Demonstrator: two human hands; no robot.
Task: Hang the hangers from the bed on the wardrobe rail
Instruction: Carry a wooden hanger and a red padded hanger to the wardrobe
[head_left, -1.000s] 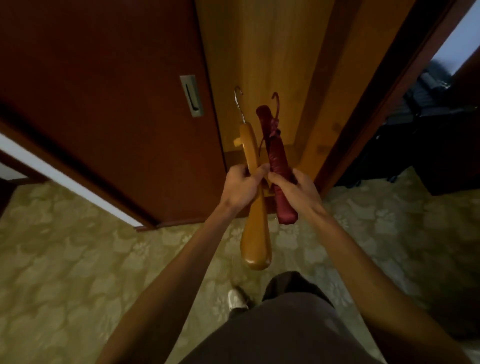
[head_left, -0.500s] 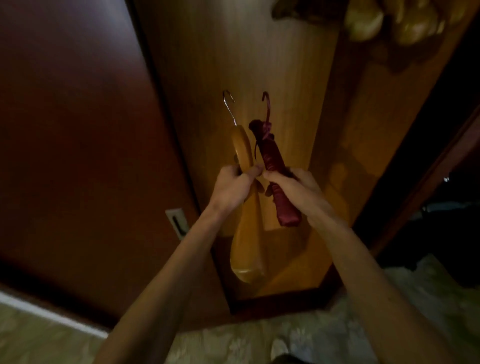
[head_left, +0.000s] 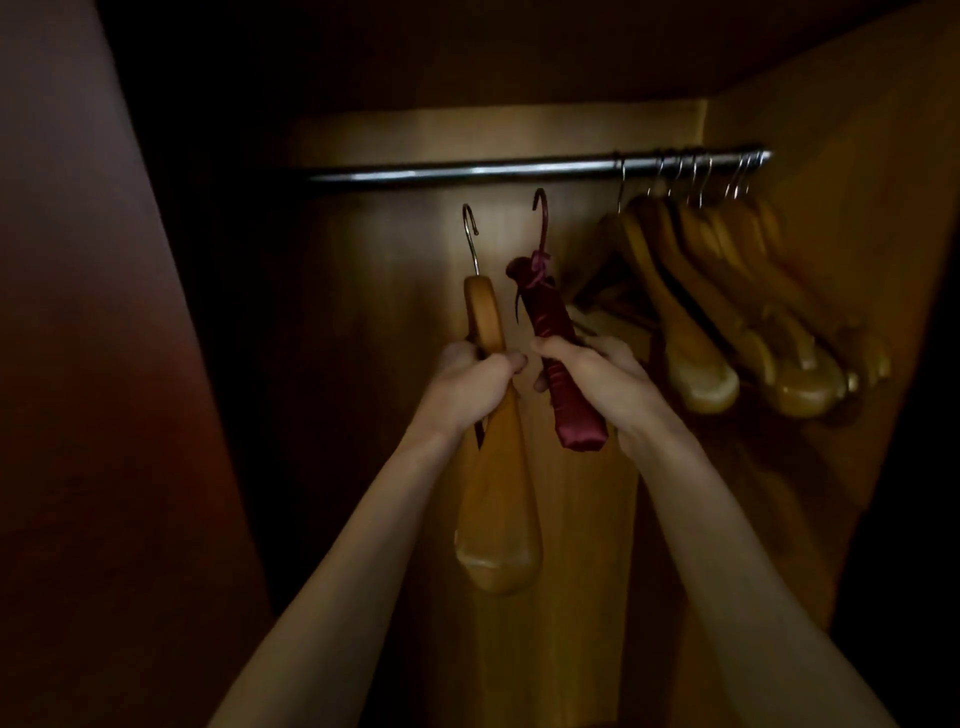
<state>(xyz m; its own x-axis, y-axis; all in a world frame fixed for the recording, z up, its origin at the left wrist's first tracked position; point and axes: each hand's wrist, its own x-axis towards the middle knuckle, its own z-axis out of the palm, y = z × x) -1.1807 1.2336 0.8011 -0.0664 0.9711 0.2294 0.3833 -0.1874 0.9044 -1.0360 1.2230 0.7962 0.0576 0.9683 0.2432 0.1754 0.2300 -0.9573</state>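
My left hand (head_left: 470, 387) grips a wooden hanger (head_left: 498, 499) seen edge-on, its steel hook pointing up. Beside it my right hand (head_left: 597, 379) grips a padded dark red satin hanger (head_left: 563, 364) with a red hook. Both hooks stand a little below the chrome wardrobe rail (head_left: 467, 174), apart from it. The rail runs across the top of the open wardrobe.
Several wooden hangers (head_left: 727, 322) hang bunched at the rail's right end. A dark red sliding door (head_left: 104, 364) stands on the left. The wardrobe's wooden back panel (head_left: 374, 312) lies behind my hands and its right side wall (head_left: 857, 156) closes the right.
The view has tilted up from the floor and door to the wardrobe interior, bringing the rail into sight. Both hands have raised the two hangers toward the rail and drawn slightly apart.
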